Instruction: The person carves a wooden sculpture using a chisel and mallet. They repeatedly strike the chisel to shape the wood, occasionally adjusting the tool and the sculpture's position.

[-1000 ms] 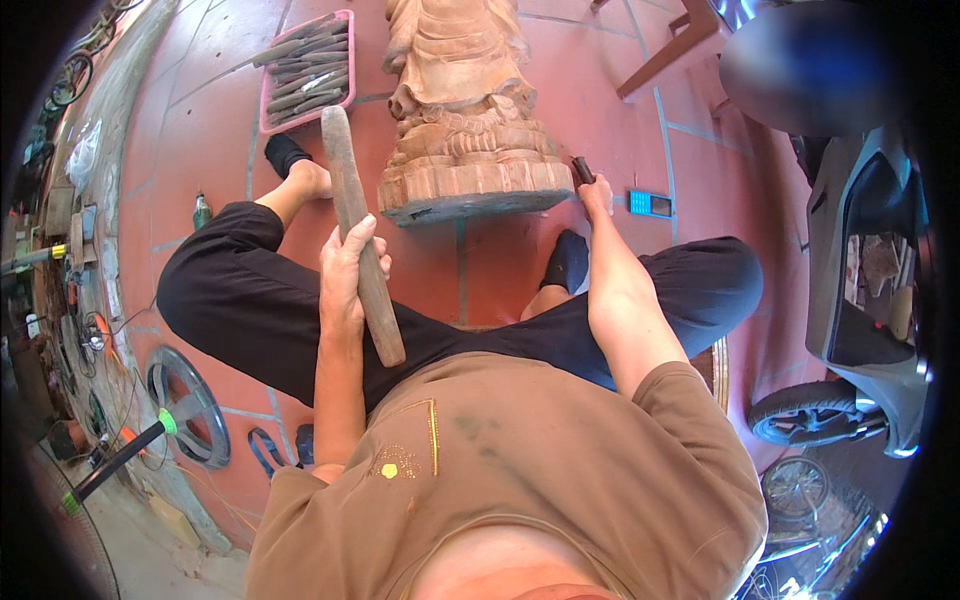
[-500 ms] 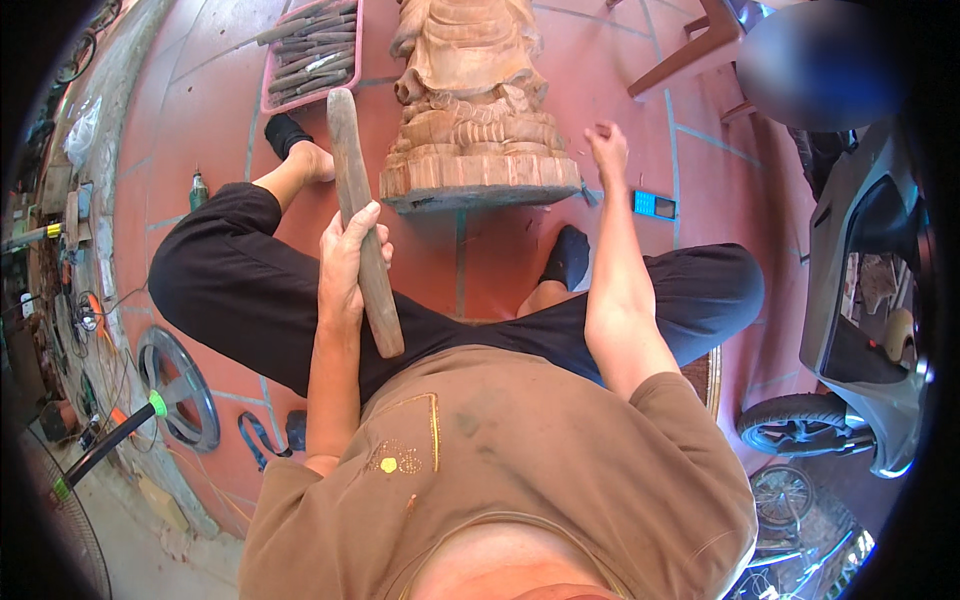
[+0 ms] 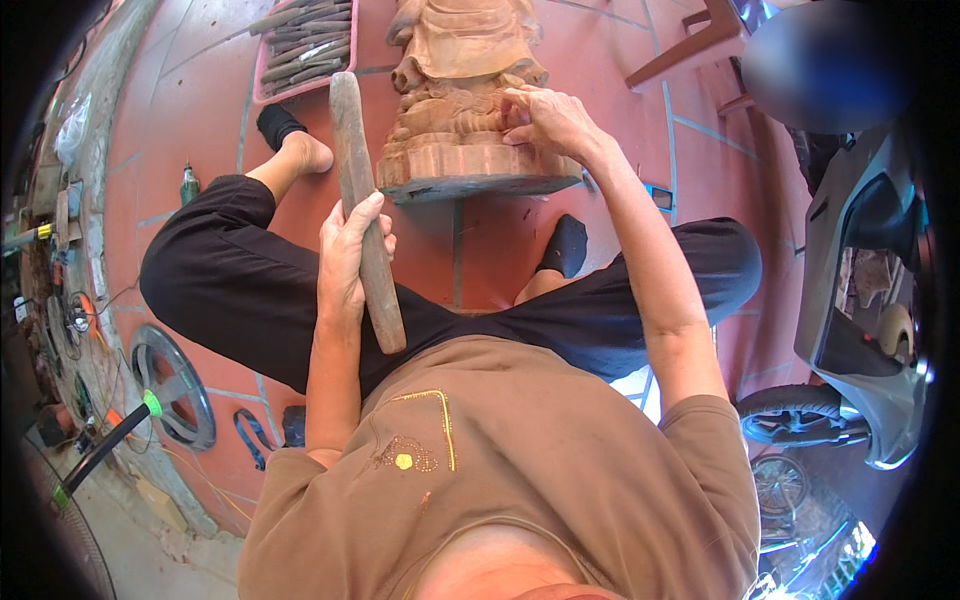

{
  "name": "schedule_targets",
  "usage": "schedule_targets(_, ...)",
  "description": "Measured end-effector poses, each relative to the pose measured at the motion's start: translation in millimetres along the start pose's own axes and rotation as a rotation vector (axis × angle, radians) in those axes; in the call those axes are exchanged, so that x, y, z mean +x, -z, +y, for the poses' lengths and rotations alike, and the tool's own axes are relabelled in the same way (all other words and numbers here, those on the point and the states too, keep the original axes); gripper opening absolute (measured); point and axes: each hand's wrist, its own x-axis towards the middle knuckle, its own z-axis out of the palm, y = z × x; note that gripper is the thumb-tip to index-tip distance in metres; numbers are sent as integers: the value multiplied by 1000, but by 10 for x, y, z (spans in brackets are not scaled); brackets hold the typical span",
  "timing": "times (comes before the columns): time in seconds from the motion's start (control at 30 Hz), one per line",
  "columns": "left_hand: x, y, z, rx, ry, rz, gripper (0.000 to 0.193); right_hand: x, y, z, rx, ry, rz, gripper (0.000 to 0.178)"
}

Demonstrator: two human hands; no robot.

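My left hand [image 3: 348, 245] is closed round a long, worn wooden club [image 3: 358, 150], held upright and slightly tilted above my lap. Ahead of me lies a carved wooden statue [image 3: 462, 62], its flat base [image 3: 450, 185] turned toward me. At the statue's lower right side is my right hand [image 3: 552, 122], its thumb and fingers apart around the carved folds. No tool shows in it; whether the fingertips touch the wood I cannot tell.
A pink basket [image 3: 261, 72] of chisel-like tools stands at the far left. Beside my right forearm, a blue mobile phone [image 3: 661, 198] lies partly covered on the tiled floor. A green bottle [image 3: 189, 184], a pedestal fan's round base [image 3: 200, 400] and a motorbike [image 3: 850, 300] flank me.
My right hand has moved left from beside the statue to its carved lower right part, its forearm now partly covering the phone. My left hand keeps the club in almost the same place.
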Motion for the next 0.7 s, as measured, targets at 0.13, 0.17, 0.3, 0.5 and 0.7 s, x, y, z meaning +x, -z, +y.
schedule_targets(0.13,-40,-16,36,-11,-10,20,26,43,67,39,-82,68,-77,33)
schedule_targets(0.17,-36,1,29,-13,-12,19,27,54,92,41,-77,84,-98,32)
schedule_targets(0.3,-15,29,7,-4,-10,37,27,146,138,14,-190,172,-158,29)
schedule_targets(0.5,-18,-8,13,23,2,42,28,193,128,49,-191,238,-191,26)
schedule_targets(0.7,27,-47,17,49,24,47,32,205,13,203,-112,372,-189,21)
